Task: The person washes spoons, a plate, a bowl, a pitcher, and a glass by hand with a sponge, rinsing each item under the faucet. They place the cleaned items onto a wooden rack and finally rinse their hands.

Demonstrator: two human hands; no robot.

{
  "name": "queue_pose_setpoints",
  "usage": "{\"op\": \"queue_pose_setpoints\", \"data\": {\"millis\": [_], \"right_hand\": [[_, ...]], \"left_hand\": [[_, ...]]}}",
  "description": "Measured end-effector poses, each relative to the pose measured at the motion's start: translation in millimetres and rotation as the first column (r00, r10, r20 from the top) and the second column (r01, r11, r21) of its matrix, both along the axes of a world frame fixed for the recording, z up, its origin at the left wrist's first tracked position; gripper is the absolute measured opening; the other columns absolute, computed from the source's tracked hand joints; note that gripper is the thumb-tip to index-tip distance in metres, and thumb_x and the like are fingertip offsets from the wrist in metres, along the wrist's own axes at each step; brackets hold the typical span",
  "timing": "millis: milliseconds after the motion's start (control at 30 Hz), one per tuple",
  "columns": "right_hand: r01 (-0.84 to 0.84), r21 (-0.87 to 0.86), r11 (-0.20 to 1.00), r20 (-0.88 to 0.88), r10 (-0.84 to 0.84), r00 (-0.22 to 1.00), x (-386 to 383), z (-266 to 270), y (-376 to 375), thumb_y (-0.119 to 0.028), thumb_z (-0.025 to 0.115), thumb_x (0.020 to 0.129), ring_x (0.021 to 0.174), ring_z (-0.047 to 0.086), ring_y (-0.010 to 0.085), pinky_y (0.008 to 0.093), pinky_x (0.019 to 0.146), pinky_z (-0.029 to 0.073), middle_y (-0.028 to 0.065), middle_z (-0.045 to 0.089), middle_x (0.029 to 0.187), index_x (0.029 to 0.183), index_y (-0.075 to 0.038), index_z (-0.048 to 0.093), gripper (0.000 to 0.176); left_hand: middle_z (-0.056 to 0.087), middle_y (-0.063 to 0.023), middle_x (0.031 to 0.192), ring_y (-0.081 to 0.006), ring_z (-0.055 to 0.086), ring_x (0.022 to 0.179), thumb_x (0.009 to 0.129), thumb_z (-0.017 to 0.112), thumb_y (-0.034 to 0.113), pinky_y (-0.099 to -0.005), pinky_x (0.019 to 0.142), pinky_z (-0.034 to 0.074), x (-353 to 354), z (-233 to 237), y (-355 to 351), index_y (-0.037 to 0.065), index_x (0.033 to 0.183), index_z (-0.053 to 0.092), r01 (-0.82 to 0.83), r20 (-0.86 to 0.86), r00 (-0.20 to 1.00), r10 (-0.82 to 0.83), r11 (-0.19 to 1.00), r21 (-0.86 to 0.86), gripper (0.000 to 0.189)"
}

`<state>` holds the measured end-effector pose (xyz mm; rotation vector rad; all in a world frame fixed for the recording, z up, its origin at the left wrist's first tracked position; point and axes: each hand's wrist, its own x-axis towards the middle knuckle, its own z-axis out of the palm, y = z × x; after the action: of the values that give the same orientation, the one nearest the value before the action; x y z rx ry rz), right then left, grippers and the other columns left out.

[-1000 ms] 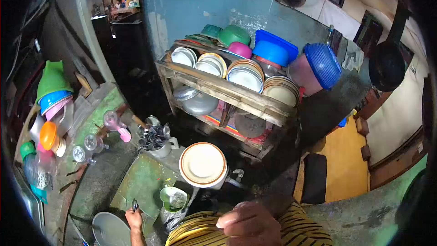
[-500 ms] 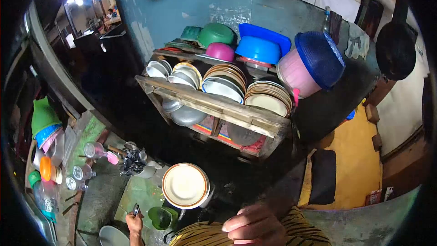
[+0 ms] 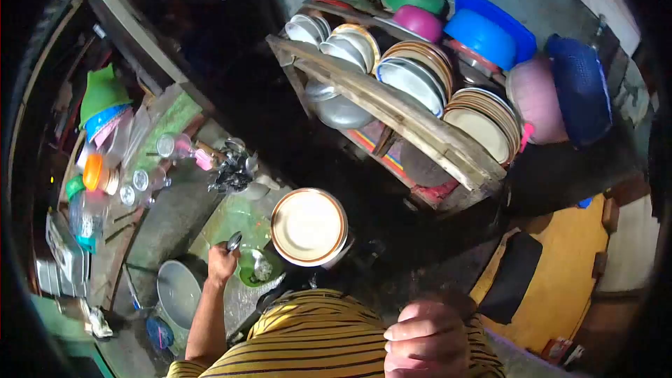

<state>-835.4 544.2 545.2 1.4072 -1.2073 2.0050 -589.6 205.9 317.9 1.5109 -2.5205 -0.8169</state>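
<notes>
My left hand (image 3: 221, 264) is closed on a metal spoon (image 3: 234, 241), whose bowl points up past the fingers. Just right of it stands a green plastic container (image 3: 246, 274) with something silvery-white (image 3: 262, 269) inside, too small to name. Behind that container sits a stack of cream plates with brown rims (image 3: 309, 227). My right hand (image 3: 427, 336) is near the camera in front of the striped shirt, fingers curled together; what they hold, if anything, is hidden.
A grey basin (image 3: 183, 294) lies left of my left forearm. Dark cutlery fills a holder (image 3: 234, 168) beyond the green container. Glasses (image 3: 173, 145) line the left ledge. A wooden dish rack (image 3: 392, 108) carries plates and bowls, with a blue basin (image 3: 479, 35) on top.
The view has tilted down and turned, so the rack sits higher and to the right. My left hand stays closed on the spoon; the silvery-white thing in the green container now shows.
</notes>
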Motion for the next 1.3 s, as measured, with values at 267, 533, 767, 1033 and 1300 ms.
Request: {"op": "queue_pose_setpoints", "data": {"millis": [267,533,767,1033,1300], "right_hand": [[-0.334,0.009,0.943,-0.387,0.311,0.868,-21,-35,-35,-0.039,0.067,0.089,0.065,0.059,0.0189,0.038,0.055,0.056,0.0067,0.061,0.077,0.104,-0.006,0.06,0.037],[-0.032,0.898,0.438,0.142,-0.222,0.964,-75,-250,-126,-0.025,0.073,0.084,0.091,0.06,0.0277,0.0381,0.082,0.05,0.018,0.06,0.106,0.135,0.001,0.046,0.064],[-0.109,0.943,0.313,0.214,-0.325,0.921,-64,-357,-155,-0.021,0.075,0.079,0.094,0.068,0.0308,0.0404,0.084,0.052,0.0159,0.07,0.099,0.11,0.0,0.058,0.04],[-0.293,0.906,0.307,0.395,-0.361,0.845,-62,-341,-162,-0.009,0.068,0.084,0.093,0.066,0.025,0.0358,0.084,0.05,0.016,0.068,0.101,0.11,0.004,0.058,0.031],[0.0,0.977,0.212,0.096,-0.439,0.893,-53,-366,-157,-0.014,0.071,0.083,0.101,0.065,0.0299,0.039,0.089,0.05,0.0183,0.067,0.107,0.118,0.0,0.054,0.042]], "left_hand": [[0.066,-0.0199,0.069,-0.0287,0.069,0.067,0.079,0.063,0.02,-0.0395,0.064,0.052,46,-30,13,0.001,0.077,0.07,-0.115,0.033,0.993,0.115,0.993,0.013,0.021],[0.067,-0.0151,0.066,-0.0224,0.067,0.062,0.083,0.062,0.02,-0.0345,0.061,0.05,94,-30,32,0.001,0.072,0.07,-0.31,-0.096,0.941,0.323,0.942,0.129,0.023],[0.068,-0.0097,0.066,-0.0156,0.063,0.061,0.085,0.063,0.022,-0.0336,0.06,0.05,135,-46,46,0.002,0.071,0.07,-0.386,-0.179,0.88,0.439,0.883,0.265,0.025],[0.067,-0.0073,0.065,-0.0139,0.062,0.062,0.085,0.063,0.017,-0.0327,0.06,0.048,189,-79,55,0.0,0.074,0.068,-0.442,-0.245,0.807,0.538,0.824,0.355,0.021],[0.062,-0.004,0.062,-0.0095,0.056,0.061,0.086,0.062,0.012,-0.0301,0.056,0.044,207,-85,45,-0.002,0.071,0.064,-0.383,-0.388,0.79,0.475,0.876,0.294,0.02]]}}
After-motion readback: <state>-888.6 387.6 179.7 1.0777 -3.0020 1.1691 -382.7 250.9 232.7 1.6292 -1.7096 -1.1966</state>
